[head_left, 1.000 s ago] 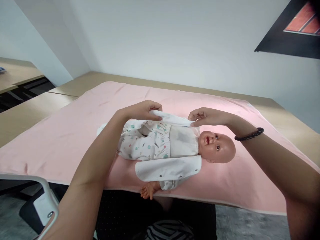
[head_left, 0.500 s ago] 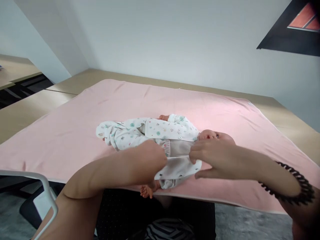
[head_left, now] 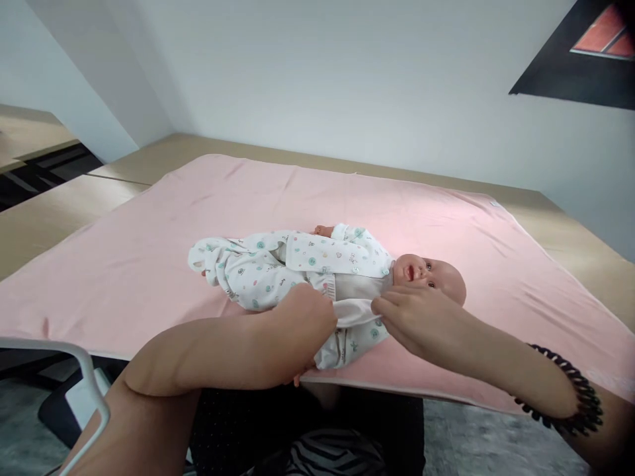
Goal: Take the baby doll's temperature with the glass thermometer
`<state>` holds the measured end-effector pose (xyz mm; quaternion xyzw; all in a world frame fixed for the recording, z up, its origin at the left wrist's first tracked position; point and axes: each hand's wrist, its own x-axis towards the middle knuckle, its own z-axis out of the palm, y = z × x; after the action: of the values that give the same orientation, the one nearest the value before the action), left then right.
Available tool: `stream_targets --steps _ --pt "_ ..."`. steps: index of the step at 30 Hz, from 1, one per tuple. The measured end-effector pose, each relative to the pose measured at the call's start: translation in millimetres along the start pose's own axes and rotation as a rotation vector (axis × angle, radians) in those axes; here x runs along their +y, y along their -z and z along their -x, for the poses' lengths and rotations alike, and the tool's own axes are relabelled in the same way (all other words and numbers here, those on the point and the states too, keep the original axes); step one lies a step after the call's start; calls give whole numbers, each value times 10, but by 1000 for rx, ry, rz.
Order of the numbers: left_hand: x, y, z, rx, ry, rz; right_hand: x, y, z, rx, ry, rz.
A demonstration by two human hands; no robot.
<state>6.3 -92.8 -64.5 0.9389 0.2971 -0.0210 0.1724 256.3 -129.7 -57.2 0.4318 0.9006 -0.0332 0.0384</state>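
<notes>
A baby doll (head_left: 449, 279) lies on its back on a pink blanket (head_left: 163, 264), head to the right. It wears white printed trousers (head_left: 253, 281) and a white printed jacket (head_left: 330, 253), whose front is parted over a plain white chest. My left hand (head_left: 305, 324) is closed on the near front flap at its lower end, by the waist. Near the doll's neck, my right hand (head_left: 417, 314) pinches the same flap, which stretches between both hands. The doll's near hand is mostly hidden under my left hand.
The blanket covers much of a wooden table (head_left: 565, 225) against a white wall. At the lower left are a white metal frame (head_left: 92, 377) and a dark chair. Another table (head_left: 30, 132) stands at the far left.
My right hand has closed on the flap's upper end, its fingers having been spread before. The flap has been drawn up toward the chest, and the doll's face shows more.
</notes>
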Motion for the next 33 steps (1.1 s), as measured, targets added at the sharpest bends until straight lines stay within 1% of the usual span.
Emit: stream_targets --steps 2,4,6,7,9,11,13,15,16,17,18,19,20,21,22,23,25,28,31,33 --pt "-59 170 -4 19 25 13 108 169 -36 -4 -73 -41" --pt "-125 346 -82 83 129 -34 264 286 -109 1 -141 -86" --pt "-229 495 -212 159 235 -148 462 349 -224 -17 -185 -164" --pt "-303 550 -288 177 274 -197 574 367 -295 -36 -197 -211" --pt "-490 611 -452 156 316 -265 828 388 -449 -69 -212 -291" --pt "-708 603 -627 166 370 -326 1120 391 -588 -70 -210 -335" --pt "-929 532 -810 290 359 -283 1432 356 -677 -64 -226 -442" --pt "-1126 414 -988 417 294 -96 1718 254 -707 -71 -235 -627" --pt "-1211 345 -1069 436 243 10 1832 175 -705 -63 -229 -752" --pt "-1286 274 -1140 424 196 106 1919 81 -697 -43 -213 -878" --pt "-1348 207 -1200 378 175 181 1975 -23 -687 -12 -198 -985" --pt "-1398 145 -1247 310 158 233 1999 -132 -679 18 -178 -1062" --pt "-1435 92 -1281 247 134 255 1994 -239 -676 47 -167 -1089" --pt "-1461 50 -1302 199 120 259 1964 -340 -679 78 -162 -1109" --pt "-1477 19 -1314 177 112 254 1916 -429 -688 118 -162 -1129" --pt "-1484 -3 -1318 184 113 245 1858 -505 -703 154 -160 -1152" --pt "-1480 -24 -1315 246 142 235 1739 -614 -742 214 -141 -1232" --pt "-1458 -27 -1311 324 175 228 1615 -688 -769 251 -79 -1424" --pt "-1437 -27 -1315 345 191 218 1544 -698 -683 188 -69 -1662" --pt "-1428 -29 -1316 354 205 213 1501 -687 -586 108 -92 -1742"
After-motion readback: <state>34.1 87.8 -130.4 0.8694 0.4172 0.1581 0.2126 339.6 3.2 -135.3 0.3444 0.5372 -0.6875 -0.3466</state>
